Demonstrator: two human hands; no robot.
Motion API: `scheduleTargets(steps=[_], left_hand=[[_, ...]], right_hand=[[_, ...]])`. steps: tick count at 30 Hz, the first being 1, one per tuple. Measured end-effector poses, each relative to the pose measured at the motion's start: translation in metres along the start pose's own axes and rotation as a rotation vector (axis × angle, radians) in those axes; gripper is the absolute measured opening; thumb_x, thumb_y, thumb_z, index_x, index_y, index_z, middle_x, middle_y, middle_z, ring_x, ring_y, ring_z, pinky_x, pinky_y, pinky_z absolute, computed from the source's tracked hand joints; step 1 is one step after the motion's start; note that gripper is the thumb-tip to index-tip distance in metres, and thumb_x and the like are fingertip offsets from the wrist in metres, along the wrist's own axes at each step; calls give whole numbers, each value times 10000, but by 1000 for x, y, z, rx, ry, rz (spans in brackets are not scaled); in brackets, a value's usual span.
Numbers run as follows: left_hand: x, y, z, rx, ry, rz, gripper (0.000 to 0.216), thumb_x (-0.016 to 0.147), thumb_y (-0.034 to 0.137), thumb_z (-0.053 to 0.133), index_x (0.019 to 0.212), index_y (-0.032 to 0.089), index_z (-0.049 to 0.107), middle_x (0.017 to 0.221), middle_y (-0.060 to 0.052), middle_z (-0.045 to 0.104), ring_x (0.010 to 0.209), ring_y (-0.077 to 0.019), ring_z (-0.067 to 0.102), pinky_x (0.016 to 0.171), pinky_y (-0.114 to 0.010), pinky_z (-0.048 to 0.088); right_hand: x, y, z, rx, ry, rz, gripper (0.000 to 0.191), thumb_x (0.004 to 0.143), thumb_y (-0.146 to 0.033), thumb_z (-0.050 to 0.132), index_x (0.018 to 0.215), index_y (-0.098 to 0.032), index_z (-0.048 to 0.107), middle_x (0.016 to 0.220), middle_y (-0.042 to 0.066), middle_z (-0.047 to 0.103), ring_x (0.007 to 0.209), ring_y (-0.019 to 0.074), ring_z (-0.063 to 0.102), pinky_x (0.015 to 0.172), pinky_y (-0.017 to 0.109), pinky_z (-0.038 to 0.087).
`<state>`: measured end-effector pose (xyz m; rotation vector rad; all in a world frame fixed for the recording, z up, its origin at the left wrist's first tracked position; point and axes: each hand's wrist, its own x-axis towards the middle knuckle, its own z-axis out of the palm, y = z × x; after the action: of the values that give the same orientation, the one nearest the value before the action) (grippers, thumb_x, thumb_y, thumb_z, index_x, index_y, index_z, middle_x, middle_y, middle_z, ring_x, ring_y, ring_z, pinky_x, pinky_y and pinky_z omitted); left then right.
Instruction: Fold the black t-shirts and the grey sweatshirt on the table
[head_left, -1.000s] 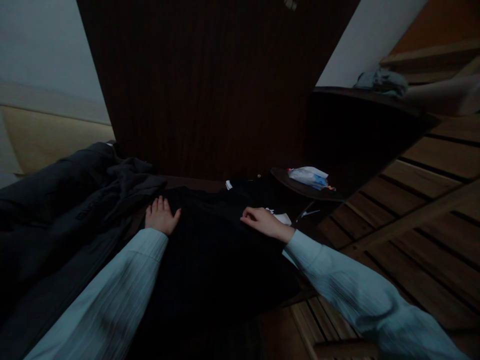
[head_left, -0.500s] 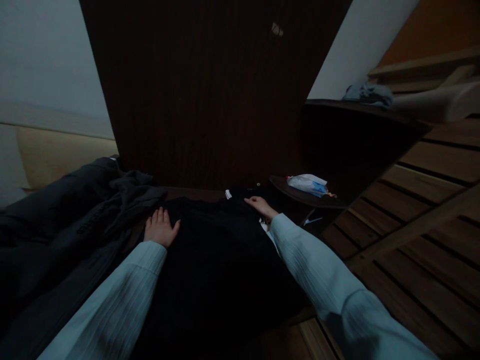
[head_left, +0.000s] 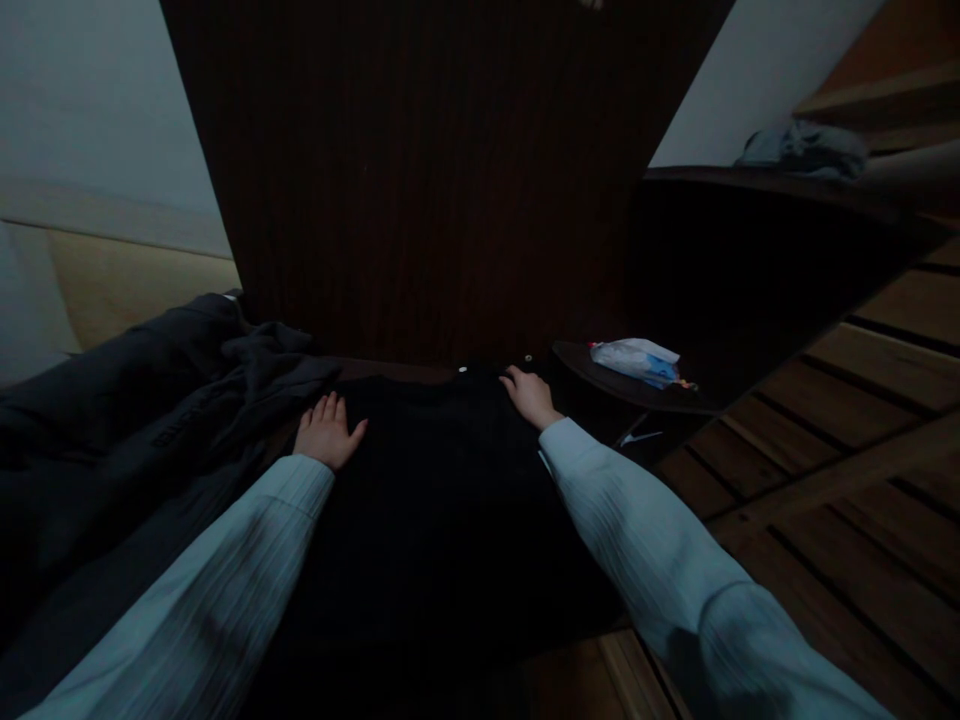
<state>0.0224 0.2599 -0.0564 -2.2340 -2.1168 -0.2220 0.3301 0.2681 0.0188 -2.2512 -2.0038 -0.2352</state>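
A black garment [head_left: 435, 500] lies spread out in front of me; its exact kind is hard to tell in the dim light. My left hand [head_left: 328, 430] rests flat on its left edge, fingers stretched and thumb apart. At the upper right edge, my right hand [head_left: 531, 396] has its fingers bent together over the black cloth. Close to that hand, a small white spot [head_left: 462, 369] shows at the garment's top edge. A dark grey garment with lettering [head_left: 180, 430] lies heaped to the left of my left hand.
A tall dark wooden panel [head_left: 435, 190] rises behind the cloth. On the right, a plastic packet [head_left: 637, 360] sits on a low rounded shelf, and a bundled cloth [head_left: 806, 148] lies on the shelf above. Wooden slats [head_left: 877, 350] run along the right side.
My right hand has shifted slightly forward and its fingers have folded down over the cloth's edge. The white tag there now shows only as a small spot. My left hand stays flat.
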Motion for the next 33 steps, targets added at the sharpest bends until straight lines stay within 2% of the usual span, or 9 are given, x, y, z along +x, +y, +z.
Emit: scheduleTargets(steps=[8, 14, 18, 21, 24, 27, 29, 31, 33], left_hand=[[17, 2, -1, -8, -47, 7, 639, 842, 435, 275, 1319, 12, 323, 1406, -165, 292, 1297, -268, 258, 1031, -405, 239], [14, 0, -2, -6, 164, 120, 512, 832, 319, 315, 1233, 30, 446, 1325, -153, 432, 1227, -247, 380, 997, -348, 305], [14, 0, -1, -6, 106, 83, 483, 828, 307, 330, 1186, 26, 492, 1268, -154, 496, 1176, -242, 443, 979, -324, 334], [14, 1, 1, -15, 61, 71, 489, 831, 319, 339, 1211, 42, 475, 1317, -143, 448, 1235, -238, 377, 1011, -327, 300], [13, 1, -1, -47, 16, 65, 511, 837, 323, 335, 1245, 33, 438, 1352, -151, 397, 1274, -239, 314, 1029, -338, 276], [10, 3, -2, -54, -15, 51, 544, 841, 343, 330, 1278, 23, 391, 1380, -160, 346, 1298, -242, 265, 1039, -356, 260], [8, 4, -2, -48, -27, 44, 551, 846, 351, 321, 1295, 34, 368, 1395, -150, 320, 1307, -235, 241, 1045, -363, 249], [8, 4, -1, -49, -32, 40, 545, 850, 351, 316, 1301, 48, 361, 1404, -141, 305, 1311, -231, 230, 1049, -371, 240], [8, 3, 0, -66, -25, 41, 534, 845, 346, 335, 1294, 59, 374, 1401, -141, 310, 1308, -235, 239, 1047, -381, 246]], right_hand=[[14, 7, 21, -95, -17, 33, 328, 901, -368, 314, 1075, -181, 521, 951, 134, 646, 880, 224, 619, 704, 289, 441], [10, 11, 43, -30, 22, 76, 367, 899, -382, 295, 1099, -151, 497, 938, 135, 639, 850, 231, 616, 691, 307, 451], [9, 16, 44, -26, 185, -143, 400, 872, -280, 357, 1222, -92, 405, 1157, 157, 544, 1028, 244, 523, 812, 325, 432], [10, 19, 39, -74, 76, -330, 400, 842, -182, 378, 1234, -111, 418, 1236, 127, 495, 1074, 231, 487, 865, 319, 411], [12, 14, 25, -143, 2, -340, 419, 803, -182, 451, 1216, -110, 448, 1280, 153, 446, 1100, 263, 466, 874, 349, 402], [8, -12, 2, -96, -40, -371, 381, 793, -254, 497, 1141, -100, 508, 1233, 170, 480, 1090, 264, 474, 861, 328, 399], [-2, -41, -9, 4, -166, -453, 277, 827, -296, 452, 1015, -135, 575, 1067, 126, 591, 957, 210, 556, 783, 272, 420], [-17, -78, -12, 94, -300, -553, 269, 849, -362, 411, 919, -182, 598, 905, 67, 646, 794, 169, 601, 668, 238, 425], [-34, -114, -7, 129, -313, -652, 284, 852, -383, 395, 895, -197, 605, 862, 55, 657, 754, 167, 610, 628, 232, 415]])
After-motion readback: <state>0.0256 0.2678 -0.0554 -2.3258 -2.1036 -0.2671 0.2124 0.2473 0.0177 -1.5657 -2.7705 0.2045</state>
